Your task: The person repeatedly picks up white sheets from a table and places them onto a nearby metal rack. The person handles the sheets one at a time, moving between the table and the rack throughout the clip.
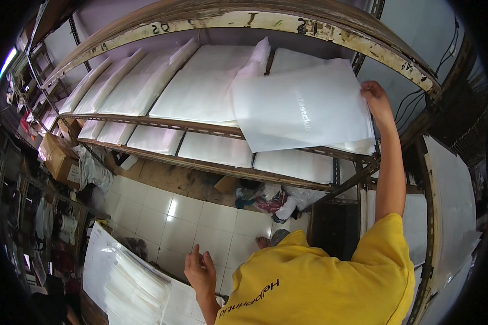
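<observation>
My right hand [376, 101] is raised at the right end of the upper shelf, its fingers closed on the upper right edge of a large, thin whitish translucent sheet [276, 116]. The sheet carries light printing near its middle. Its lower left corner hangs over the shelf's front edge, and it covers part of the stack under it. Low down near my body, my left hand [200, 268] is held with its fingers apart and nothing in it. Below and to its left lies a pile of white sheets [133, 287].
Stacks of whitish sheets [209, 81] line the upper shelf [200, 126], with more on the lower shelf [195, 162]. A wooden board [249, 20] runs above. A cardboard box [58, 157] stands left. Crumpled plastic and cloth [274, 201] lie on the tiled floor [192, 219].
</observation>
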Available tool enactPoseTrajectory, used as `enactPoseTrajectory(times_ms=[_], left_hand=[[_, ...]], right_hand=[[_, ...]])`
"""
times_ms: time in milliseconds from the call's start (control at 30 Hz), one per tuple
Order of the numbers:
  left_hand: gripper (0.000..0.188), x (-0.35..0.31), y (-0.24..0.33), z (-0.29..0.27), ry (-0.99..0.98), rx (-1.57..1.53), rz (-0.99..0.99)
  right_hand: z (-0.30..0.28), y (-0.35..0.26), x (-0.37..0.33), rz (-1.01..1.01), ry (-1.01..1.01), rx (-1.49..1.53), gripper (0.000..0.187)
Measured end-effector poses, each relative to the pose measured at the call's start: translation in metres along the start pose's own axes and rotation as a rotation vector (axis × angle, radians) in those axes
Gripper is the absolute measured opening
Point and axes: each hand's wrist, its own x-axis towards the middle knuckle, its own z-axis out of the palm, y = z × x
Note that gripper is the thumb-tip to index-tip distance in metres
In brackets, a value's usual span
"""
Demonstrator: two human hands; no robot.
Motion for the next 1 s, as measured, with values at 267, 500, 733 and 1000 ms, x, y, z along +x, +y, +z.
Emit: enactPoseTrajectory(times_ms=[267,500,733,1000], left_hand=[[0.025,0.026,0.020,0.035,-0.092,-0.028,0.107],[0.023,0.028,0.034,0.061,-0.213,-0.071,0.124],[0.022,0.027,0.033,0.068,-0.239,-0.059,0.121],[0.022,0.038,0.046,0.071,-0.276,-0.108,0.144]], right_hand=[[-0.035,0.072,-0.007,-0.029,0.088,-0.377,0.014],[-0.034,0.062,-0.001,-0.046,0.429,0.102,0.021],[-0.025,0.072,-0.018,0.076,0.178,-0.406,0.021],[-0.025,0.075,0.007,0.013,0.174,-0.411,0.024]])
